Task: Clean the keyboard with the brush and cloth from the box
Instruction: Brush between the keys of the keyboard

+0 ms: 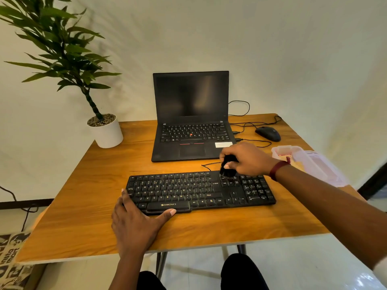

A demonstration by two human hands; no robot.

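A black keyboard (201, 191) lies across the middle of the wooden table (83, 206). My right hand (248, 159) grips a small black brush (227, 167), whose bristles touch the keys at the keyboard's upper edge, left of the number pad. My left hand (136, 222) rests flat against the keyboard's front left corner, thumb along the front edge below the space bar, fingers straight. A clear plastic box (310, 162) stands at the table's right edge, with something yellowish inside, perhaps the cloth.
An open black laptop (191, 118) stands behind the keyboard. A black mouse (268, 133) and cables lie to its right. A potted plant in a white pot (106, 132) is at the back left corner. My knees show under the front edge.
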